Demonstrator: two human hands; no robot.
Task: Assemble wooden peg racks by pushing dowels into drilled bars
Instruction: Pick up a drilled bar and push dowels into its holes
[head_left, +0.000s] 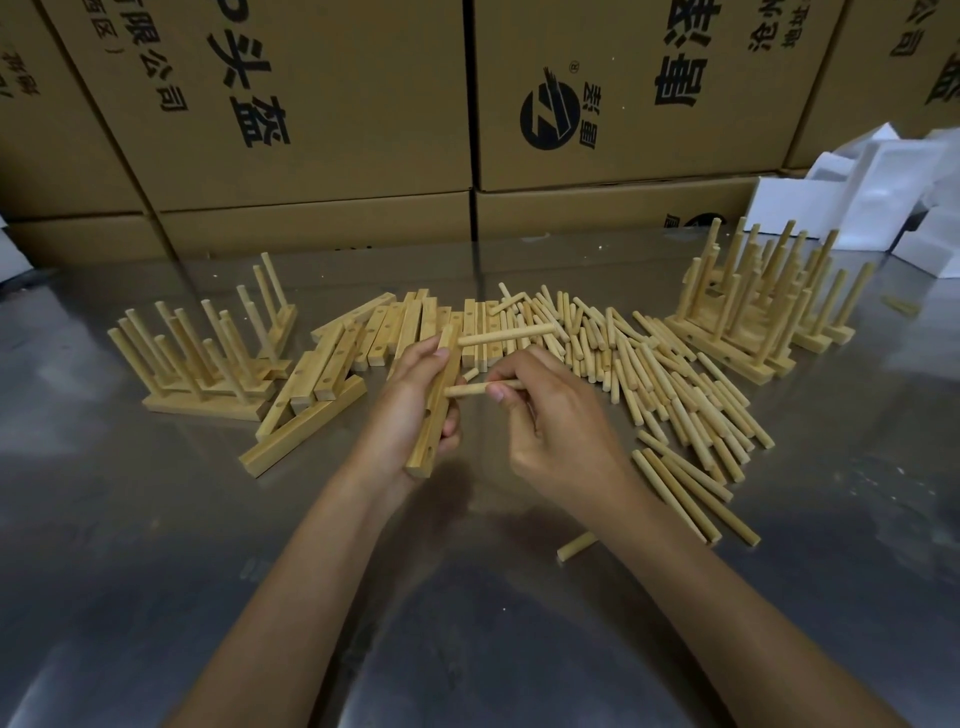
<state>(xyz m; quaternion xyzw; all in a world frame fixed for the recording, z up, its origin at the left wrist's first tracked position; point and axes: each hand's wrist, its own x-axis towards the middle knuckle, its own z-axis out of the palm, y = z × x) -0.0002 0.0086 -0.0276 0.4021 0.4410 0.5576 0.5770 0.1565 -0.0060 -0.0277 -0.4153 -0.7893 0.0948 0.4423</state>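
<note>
Two hands above table: left hand (415, 410) grips drilled bar (438, 410); right hand (545, 415) pinches dowel (470, 388), tip at bar.

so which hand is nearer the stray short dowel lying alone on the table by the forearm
Right. The right hand is above the short dowel, just beyond it; the left hand grips the drilled bar farther left.

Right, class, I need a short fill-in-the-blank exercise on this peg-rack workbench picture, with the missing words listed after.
1. The left hand grips a drilled wooden ____.
2. The right hand pinches a ____ pointed at the bar.
3. One dowel already sticks out near the bar's ____ end.
4. Behind the metal table stand brown cardboard ____.

Missing words: bar; dowel; far; boxes
</note>
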